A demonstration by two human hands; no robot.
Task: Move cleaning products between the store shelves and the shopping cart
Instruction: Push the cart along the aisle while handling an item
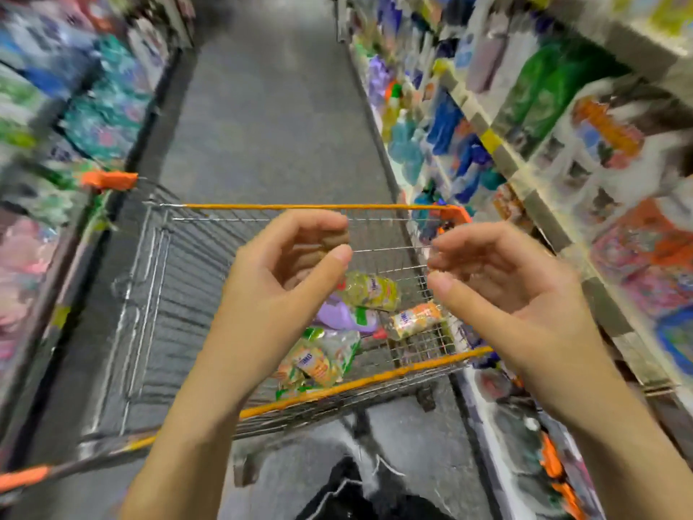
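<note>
Cleaning products (369,292) lie in shopping cart (300,206), pouch labels too blurred to read. Left hand (285,272) and right hand (517,290) hover above, loosely curled, empty.

Shopping cart (311,206) at frame centre, standing on the aisle floor (270,106), which runs to the top edge. Left shelves (56,106) along the left edge, right shelves (562,125) along the right; the cart sits nearer the right. Pouches (369,292) and a bottle (337,317) lie clustered in the cart's right part. Left hand (285,272) and right hand (502,287) are apart, in front of the cart.
</note>
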